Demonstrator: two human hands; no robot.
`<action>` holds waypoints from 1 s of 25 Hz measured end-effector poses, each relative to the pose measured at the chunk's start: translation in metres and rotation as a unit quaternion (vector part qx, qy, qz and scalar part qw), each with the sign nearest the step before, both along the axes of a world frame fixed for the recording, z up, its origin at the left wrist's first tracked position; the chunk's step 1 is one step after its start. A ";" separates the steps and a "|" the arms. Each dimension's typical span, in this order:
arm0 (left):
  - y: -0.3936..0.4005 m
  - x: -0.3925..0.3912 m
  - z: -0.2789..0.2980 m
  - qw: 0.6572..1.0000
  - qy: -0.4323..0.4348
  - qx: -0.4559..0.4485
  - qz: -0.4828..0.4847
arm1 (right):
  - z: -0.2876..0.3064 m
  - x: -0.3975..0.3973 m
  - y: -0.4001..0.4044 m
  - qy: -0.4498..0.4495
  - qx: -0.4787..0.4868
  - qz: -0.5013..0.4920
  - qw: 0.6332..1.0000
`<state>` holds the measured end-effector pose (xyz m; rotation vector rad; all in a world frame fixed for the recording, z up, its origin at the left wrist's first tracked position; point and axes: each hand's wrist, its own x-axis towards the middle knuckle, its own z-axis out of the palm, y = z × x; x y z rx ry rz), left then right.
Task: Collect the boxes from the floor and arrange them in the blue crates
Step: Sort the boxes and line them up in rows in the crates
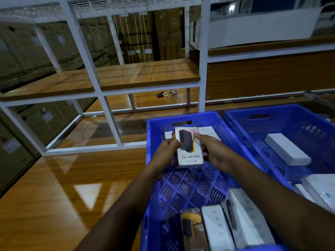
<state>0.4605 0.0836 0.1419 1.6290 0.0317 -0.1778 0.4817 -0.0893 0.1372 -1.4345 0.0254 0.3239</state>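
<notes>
Both hands hold a white power-bank box point(188, 153), printed with a black device and a yellow cable, above the near blue crate point(183, 185). My left hand point(165, 151) grips its left side; my right hand point(215, 151) grips its right side. Behind the held box, white boxes point(208, 130) lie at the crate's far end. Several more boxes point(226, 223) stand on edge at its near end. A second blue crate point(282, 124) on the right holds a long white box point(286, 148).
A white metal rack point(107, 91) with wooden shelves stands ahead and to the left. Stacked brown cartons point(145, 35) fill the space behind it. The glossy wooden floor point(63, 187) spreads left of the crates. A small dark object point(164, 94) lies on a low shelf.
</notes>
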 end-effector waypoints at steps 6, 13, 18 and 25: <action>0.002 0.005 -0.003 0.989 0.102 -0.086 0.061 | 0.003 -0.005 0.007 -0.001 0.060 -0.030 0.998; 0.007 0.015 -0.013 0.997 0.036 0.008 0.068 | 0.004 -0.009 0.008 -0.020 0.063 -0.044 0.997; 0.007 0.000 -0.004 1.000 -0.005 0.003 -0.004 | 0.011 -0.012 0.008 -0.005 0.082 -0.037 0.996; 0.008 0.001 -0.021 0.891 -0.295 0.344 -0.030 | 0.012 -0.011 -0.009 0.007 -0.080 0.035 0.996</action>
